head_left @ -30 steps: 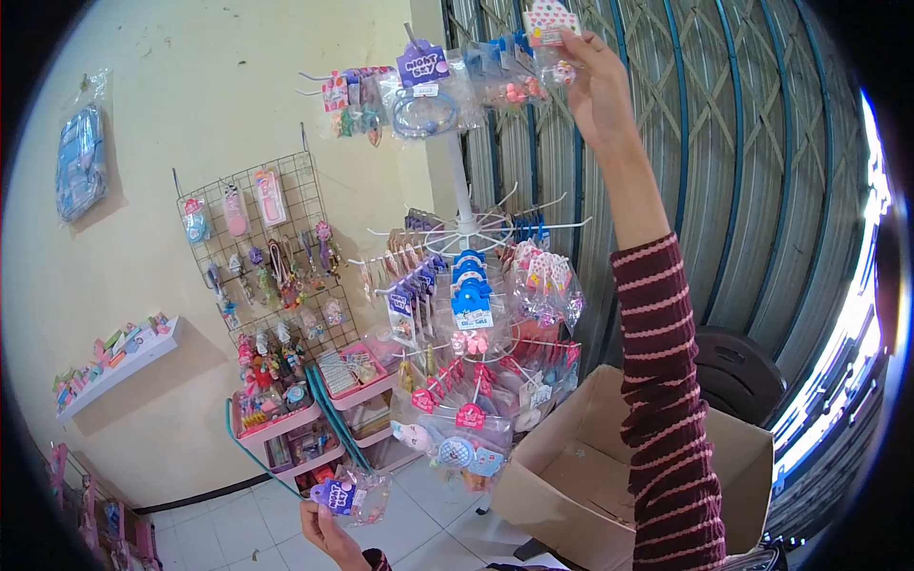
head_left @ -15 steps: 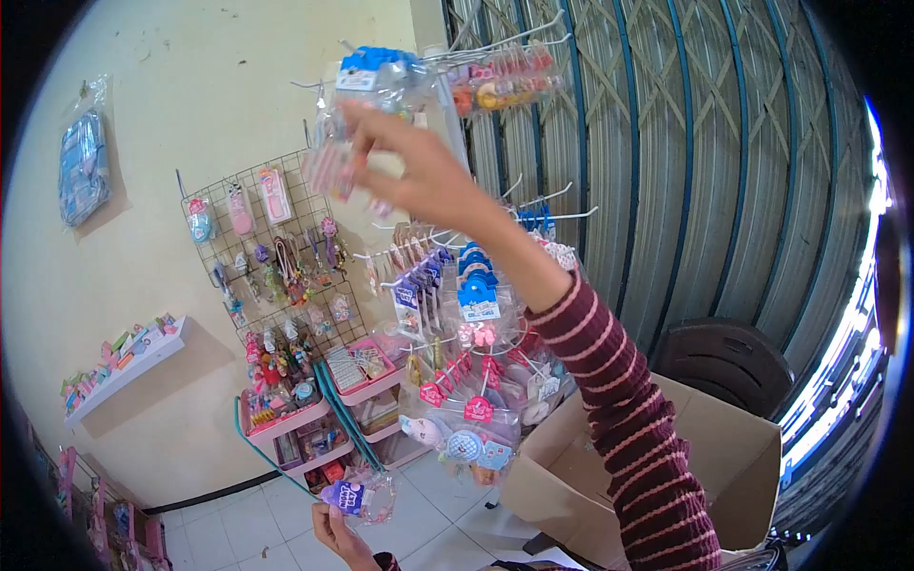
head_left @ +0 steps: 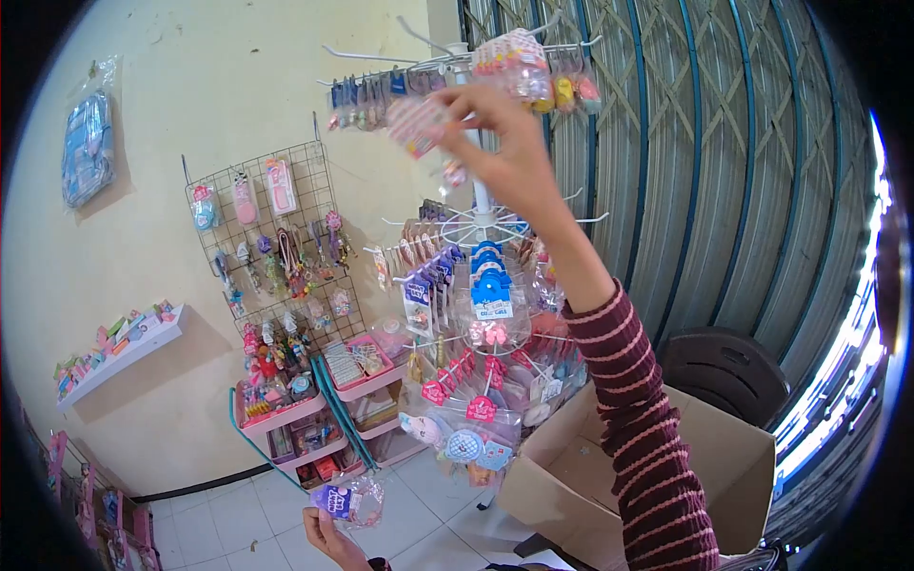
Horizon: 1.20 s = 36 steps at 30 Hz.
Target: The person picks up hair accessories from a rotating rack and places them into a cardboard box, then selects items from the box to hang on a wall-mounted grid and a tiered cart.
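My right hand [head_left: 509, 143] is raised at the upper rack, its fingers closed on a small clear packet with a pink-striped card [head_left: 419, 126]. That packet is blurred by motion; small pinkish contents hang below the card. Behind the hand stands a white revolving display rack [head_left: 484, 195]. Close by, pink-carded packets [head_left: 512, 59] and small hanging packs [head_left: 371, 103] fill several of its top hooks. Low down, my left hand [head_left: 331, 541] pinches a clear packet with a purple card [head_left: 335, 501], apart from the rack.
Lower hooks carry blue-carded packets [head_left: 491, 295] and pink-tagged packets [head_left: 481, 409]. An open cardboard box [head_left: 562, 485] stands at the right before a brown chair [head_left: 724, 376] and metal folding shutter. Left are a wire grid [head_left: 319, 171], pink trolley [head_left: 295, 419] and white wall shelf [head_left: 124, 357].
My right hand has moved right with the pink-striped packet. The rack's top tier has turned: the blue-carded packets behind the hand are gone from there, and pink-carded ones show. My left hand stays low.
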Available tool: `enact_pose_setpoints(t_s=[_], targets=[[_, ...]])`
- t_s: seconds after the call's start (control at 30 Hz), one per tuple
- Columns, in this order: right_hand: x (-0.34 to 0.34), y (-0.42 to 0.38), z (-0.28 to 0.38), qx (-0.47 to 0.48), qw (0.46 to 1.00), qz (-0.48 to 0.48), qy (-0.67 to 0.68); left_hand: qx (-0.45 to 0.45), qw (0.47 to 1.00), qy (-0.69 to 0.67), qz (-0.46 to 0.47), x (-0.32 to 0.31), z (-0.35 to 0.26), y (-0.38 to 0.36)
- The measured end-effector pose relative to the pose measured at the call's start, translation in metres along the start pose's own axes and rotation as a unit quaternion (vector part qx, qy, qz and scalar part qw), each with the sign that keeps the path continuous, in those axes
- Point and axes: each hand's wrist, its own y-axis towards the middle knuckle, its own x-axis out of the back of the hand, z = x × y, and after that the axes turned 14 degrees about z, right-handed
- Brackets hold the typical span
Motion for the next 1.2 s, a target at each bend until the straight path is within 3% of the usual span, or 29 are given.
enact_pose_setpoints(t_s=[0.07,0.1,0.17,0.27,0.4,0.5,0.57,0.7,0.8,0.87,0.97,1.07,1.13,1.17,1.2], targets=[[0.017,-0.005,-0.005,-0.084,0.986,-0.121,0.075,0.005,1.0,0.0,0.01,0.001,0.003,-0.001],[0.027,-0.004,-0.004,-0.084,0.986,-0.121,0.073,0.008,1.0,0.01,0.013,0.002,0.005,-0.001],[0.047,0.002,0.0,-0.133,0.931,-0.25,0.231,0.01,1.0,0.018,0.017,-0.001,0.005,0.0],[0.061,0.012,-0.009,-0.163,0.927,-0.223,0.252,0.009,1.0,-0.009,-0.002,-0.008,0.002,0.003],[0.055,0.031,-0.008,-0.134,0.938,-0.203,0.246,0.02,0.999,0.0,0.03,-0.008,0.007,0.004],[0.05,0.042,-0.011,-0.099,0.959,-0.195,0.182,0.025,0.999,0.017,0.044,-0.012,0.006,0.004],[0.047,0.046,-0.003,-0.167,0.969,-0.153,0.102,0.023,0.998,0.024,0.05,-0.017,0.004,0.006],[0.041,0.05,-0.008,-0.138,0.978,-0.143,0.065,0.016,0.999,0.013,0.032,-0.032,-0.004,0.016],[0.039,0.058,0.007,-0.154,0.975,-0.151,-0.047,0.017,0.999,-0.013,0.046,-0.046,-0.017,0.026],[0.04,0.065,0.022,-0.203,0.951,-0.113,-0.204,-0.003,0.998,-0.012,0.067,-0.049,-0.017,0.034],[0.035,0.069,0.021,-0.132,0.964,-0.129,-0.191,-0.018,0.984,-0.121,0.132,-0.06,-0.027,0.065],[0.036,0.076,0.02,-0.178,0.957,-0.089,-0.213,-0.065,0.946,-0.218,0.232,-0.091,-0.075,0.126],[0.036,0.076,0.014,-0.144,0.959,-0.089,-0.226,-0.086,0.939,-0.252,0.217,-0.114,-0.095,0.178],[0.037,0.074,0.01,-0.115,0.96,-0.094,-0.239,-0.109,0.938,-0.205,0.256,-0.127,-0.116,0.199],[0.038,0.074,0.009,-0.113,0.96,-0.092,-0.24,-0.116,0.948,-0.177,0.238,-0.142,-0.127,0.221]])
